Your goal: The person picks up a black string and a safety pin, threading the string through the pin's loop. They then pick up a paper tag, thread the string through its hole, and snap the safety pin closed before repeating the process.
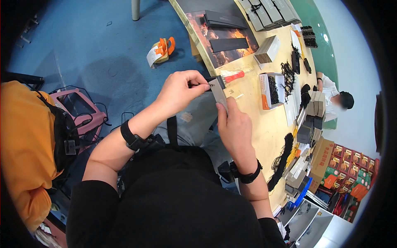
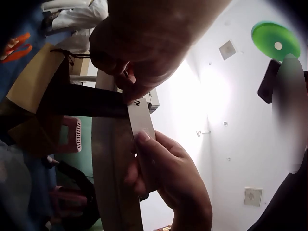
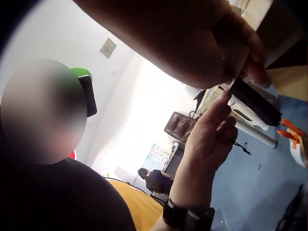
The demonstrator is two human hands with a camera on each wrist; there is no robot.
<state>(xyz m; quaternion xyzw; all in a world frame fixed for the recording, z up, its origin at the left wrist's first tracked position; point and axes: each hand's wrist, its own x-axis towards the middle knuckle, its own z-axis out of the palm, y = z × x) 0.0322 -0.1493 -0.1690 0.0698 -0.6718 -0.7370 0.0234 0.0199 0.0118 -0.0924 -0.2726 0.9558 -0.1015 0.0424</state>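
A narrow grey card or flat box is gripped between the thumb and fingers of my right hand. At its upper end my left hand pinches with thumb and forefinger beside a small hole; a bit of dark cord shows there in the left wrist view. A long black piece lies behind that end, also seen in the right wrist view as a black bar. Dark cord trails from the left hand. How the cord passes through is hidden by the fingertips.
The wooden table bears a white box of black items, a red-handled tool, black cords and stacked grey boxes. A person in white sits across. An orange-handled item lies on the floor.
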